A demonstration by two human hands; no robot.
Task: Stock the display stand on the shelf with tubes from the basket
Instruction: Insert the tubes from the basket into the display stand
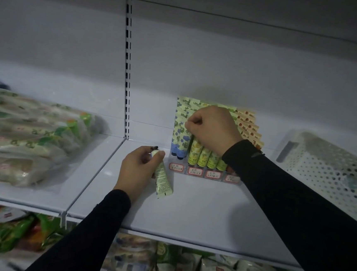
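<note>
Far left on the white shelf (199, 204) lies a stack of clear bagged goods (28, 137). Right of the slotted upright (128, 66), the left hand (139, 170) holds a pale green tube (163, 177), cap end far, its grip curled round the tube above the shelf surface. Just right, the display stand (204, 173) sits against the back panel, holding upright blue-capped and yellow-green tubes (201, 154). The right hand (211, 128) rests over the stand's top, its grip pinching the upper edge of a tube (181, 133) in the left row. The white perforated basket (330, 170) stands at far right.
</note>
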